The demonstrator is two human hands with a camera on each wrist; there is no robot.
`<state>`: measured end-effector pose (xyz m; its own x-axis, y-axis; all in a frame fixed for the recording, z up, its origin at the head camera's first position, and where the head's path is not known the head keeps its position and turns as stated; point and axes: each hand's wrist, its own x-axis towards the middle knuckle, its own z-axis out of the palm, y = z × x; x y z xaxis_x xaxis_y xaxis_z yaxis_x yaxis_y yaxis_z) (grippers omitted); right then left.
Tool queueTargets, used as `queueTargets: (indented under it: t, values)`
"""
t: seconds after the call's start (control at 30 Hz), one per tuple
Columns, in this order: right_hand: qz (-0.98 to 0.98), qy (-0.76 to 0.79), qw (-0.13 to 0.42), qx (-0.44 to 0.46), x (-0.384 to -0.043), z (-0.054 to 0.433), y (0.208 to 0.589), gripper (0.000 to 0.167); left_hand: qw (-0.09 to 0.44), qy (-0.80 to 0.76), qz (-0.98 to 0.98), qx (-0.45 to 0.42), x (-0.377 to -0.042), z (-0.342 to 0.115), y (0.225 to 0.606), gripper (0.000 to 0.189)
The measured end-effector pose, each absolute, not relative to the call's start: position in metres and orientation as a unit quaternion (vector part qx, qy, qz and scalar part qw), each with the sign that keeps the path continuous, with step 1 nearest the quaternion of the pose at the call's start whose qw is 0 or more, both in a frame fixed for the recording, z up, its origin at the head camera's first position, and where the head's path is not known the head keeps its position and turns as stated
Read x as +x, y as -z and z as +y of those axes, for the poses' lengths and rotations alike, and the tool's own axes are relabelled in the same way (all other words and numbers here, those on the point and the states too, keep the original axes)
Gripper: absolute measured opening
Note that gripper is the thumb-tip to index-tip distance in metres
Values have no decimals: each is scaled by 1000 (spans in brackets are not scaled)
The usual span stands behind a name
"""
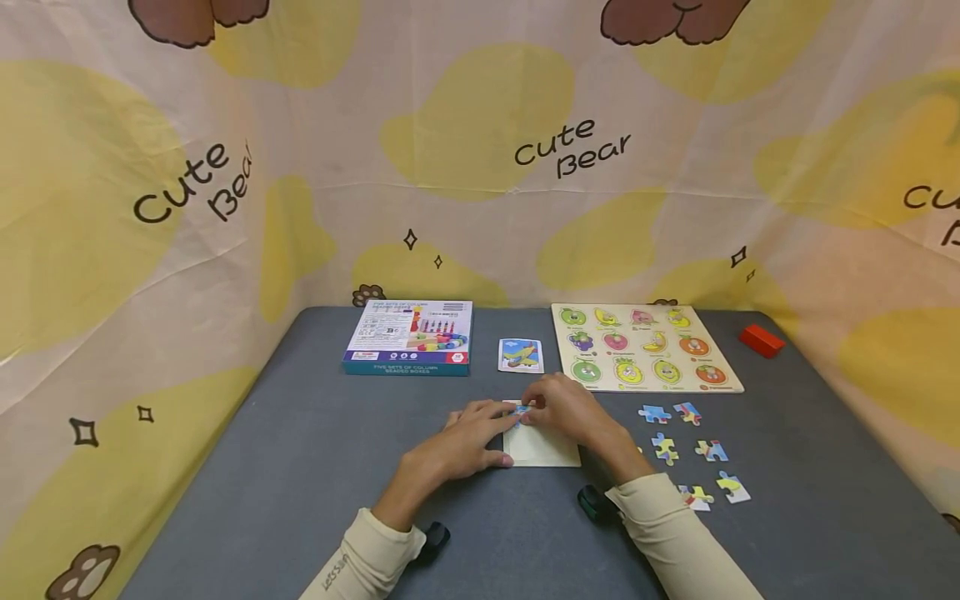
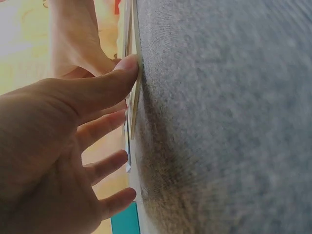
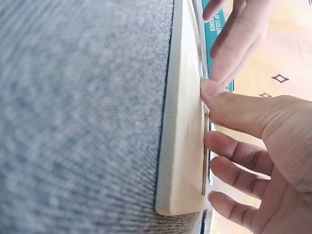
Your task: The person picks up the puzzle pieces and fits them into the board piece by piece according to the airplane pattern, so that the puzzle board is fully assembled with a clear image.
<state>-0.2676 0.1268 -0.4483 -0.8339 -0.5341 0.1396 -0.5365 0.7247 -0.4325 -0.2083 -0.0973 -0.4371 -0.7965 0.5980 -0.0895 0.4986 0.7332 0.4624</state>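
A pale square puzzle board (image 1: 542,448) lies on the table in front of me, with a blue jigsaw piece (image 1: 519,410) at its upper left corner. My left hand (image 1: 468,440) steadies the board's left side, thumb near the lower corner and index finger by the piece. In the left wrist view that thumb (image 2: 127,63) touches the board's edge while the other fingers stay fairly straight. My right hand (image 1: 570,410) reaches over the board and pinches the jigsaw piece with thumb and fingertips. In the right wrist view the right hand's fingers (image 3: 234,146) partly hide the piece.
Several loose jigsaw pieces (image 1: 664,448) lie to the right, some partly behind the right forearm. Farther back are a boxed bead set (image 1: 408,337), a small airplane picture card (image 1: 521,356), a fruit board (image 1: 645,346) and a red block (image 1: 762,341). A patterned curtain (image 1: 465,167) hangs behind.
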Motion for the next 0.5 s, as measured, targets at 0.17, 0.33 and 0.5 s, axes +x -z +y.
queueTargets:
  t: [0.17,0.33,0.5]
  values:
    - [-925,-243,8,292,-266,129,449,16,124,-196,923,307,-207,-97,437,64]
    - [-913,-258,12,315,-263,138,447,19,122,-187,924,310,-207,-98,438,63]
    - [-913,-271,1,304,-259,156,444,19,125,-190,924,307,-208,-97,438,63]
